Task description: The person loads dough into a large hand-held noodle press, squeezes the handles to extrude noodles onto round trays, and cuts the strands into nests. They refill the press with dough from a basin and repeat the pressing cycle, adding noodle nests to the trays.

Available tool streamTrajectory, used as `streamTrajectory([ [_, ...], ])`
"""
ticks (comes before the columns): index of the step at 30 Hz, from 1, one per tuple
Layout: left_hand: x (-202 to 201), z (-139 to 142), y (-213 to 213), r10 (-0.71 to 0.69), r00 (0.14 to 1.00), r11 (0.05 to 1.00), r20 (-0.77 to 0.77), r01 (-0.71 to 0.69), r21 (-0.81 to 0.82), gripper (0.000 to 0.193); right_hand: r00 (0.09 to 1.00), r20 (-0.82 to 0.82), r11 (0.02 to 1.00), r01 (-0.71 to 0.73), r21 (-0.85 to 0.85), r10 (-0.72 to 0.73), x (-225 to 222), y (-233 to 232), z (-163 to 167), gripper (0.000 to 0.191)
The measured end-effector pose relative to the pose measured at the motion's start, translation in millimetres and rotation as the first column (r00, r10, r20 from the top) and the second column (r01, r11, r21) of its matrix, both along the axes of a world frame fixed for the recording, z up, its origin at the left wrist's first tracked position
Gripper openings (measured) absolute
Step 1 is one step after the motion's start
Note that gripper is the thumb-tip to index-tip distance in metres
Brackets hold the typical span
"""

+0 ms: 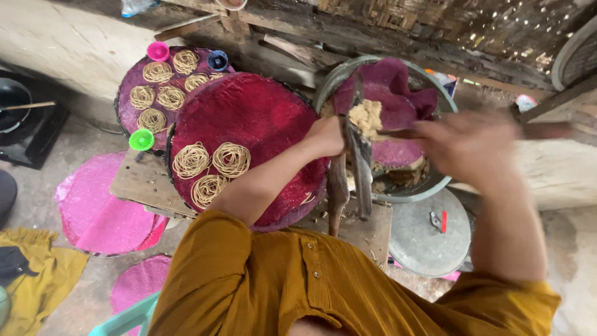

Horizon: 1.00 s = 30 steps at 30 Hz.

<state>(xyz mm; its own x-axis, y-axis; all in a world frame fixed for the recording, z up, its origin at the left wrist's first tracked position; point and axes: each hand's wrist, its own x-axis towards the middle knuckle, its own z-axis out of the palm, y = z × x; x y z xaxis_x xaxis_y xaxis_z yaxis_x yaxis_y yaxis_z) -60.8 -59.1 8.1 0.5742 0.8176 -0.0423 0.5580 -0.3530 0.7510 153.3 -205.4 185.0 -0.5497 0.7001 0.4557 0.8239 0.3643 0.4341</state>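
The left hand (324, 135) is closed around the top of a dark wooden press (357, 163) standing upright at the rim of a metal basin (435, 182). The right hand (467, 144), blurred, grips a thin stick (398, 132) reaching toward the pale dough (367, 117) in the basin. Beside the left arm, noodle coils (211, 165) lie on a red round mat (255, 124).
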Motion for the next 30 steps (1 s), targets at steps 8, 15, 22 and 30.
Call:
streamTrajectory([
  [8, 1, -6, 3, 0.015, 1.000, 0.999, 0.000, -0.015, -0.033, 0.034, 0.982, -0.038, 0.979, 0.186, 0.088, -0.184, 46, 4, -6, 0.026],
  [15, 0, -5, 1, -0.022, 0.999, 0.994, -0.031, 0.026, 0.109, 0.032, 0.997, -0.055, 0.998, 0.053, 0.019, -0.052, 24, -2, -5, 0.018],
  [22, 16, -3, -9, -0.056, 0.982, 0.993, -0.183, 0.036, -0.114, 0.026, 0.996, 0.079, 0.996, -0.032, -0.079, 0.038, -21, 14, -39, 0.007],
  [30, -3, -8, 21, 0.030, 0.998, 0.997, -0.062, -0.034, -0.063, 0.048, 0.960, -0.215, 0.981, 0.160, -0.111, -0.181, 50, -7, -20, 0.020],
])
